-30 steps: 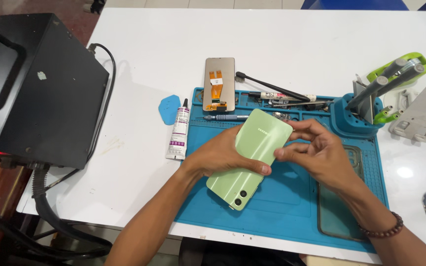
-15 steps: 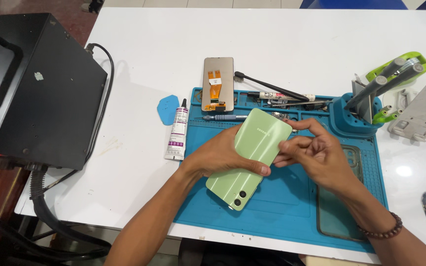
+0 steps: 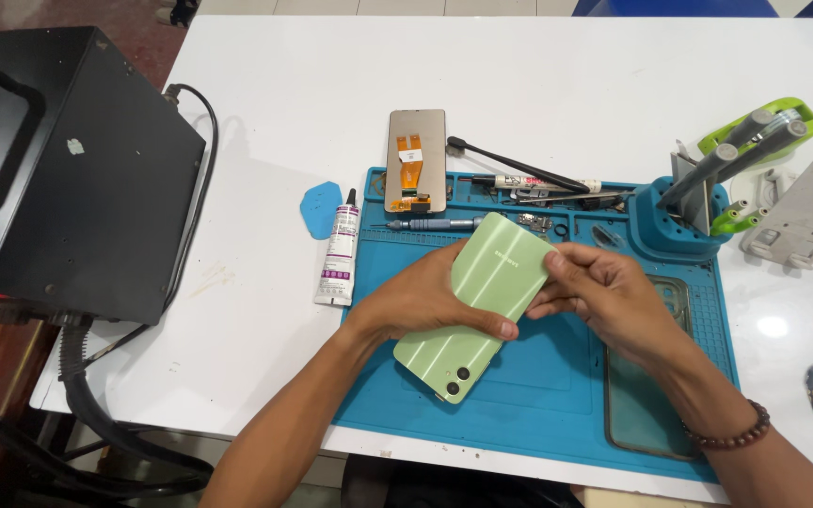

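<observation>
The pale green phone (image 3: 475, 306) is held back-side up, just above the blue work mat (image 3: 557, 404), near the middle of the scene, its camera end pointing to the near left. The left hand (image 3: 425, 301) cups it from beneath along the left long edge, thumb laid across the back near the middle. The right hand (image 3: 604, 296) pinches the far right corner and edge between thumb and fingertips. Both hands are closed on the phone.

Handling, as judged: a thin, stiff, light slab with a glossy back, likely slippery; the screen side faces down and cannot be checked. Hold by the long edges, not the flat faces.

Around it: a clear phone case (image 3: 646, 376) lies on the mat's right side. A loose display panel (image 3: 416, 160) and a glue tube (image 3: 339, 256) lie to the far left of the phone. A blue tool stand (image 3: 679, 221) stands far right, and a black box unit (image 3: 68, 179) sits at far left.
</observation>
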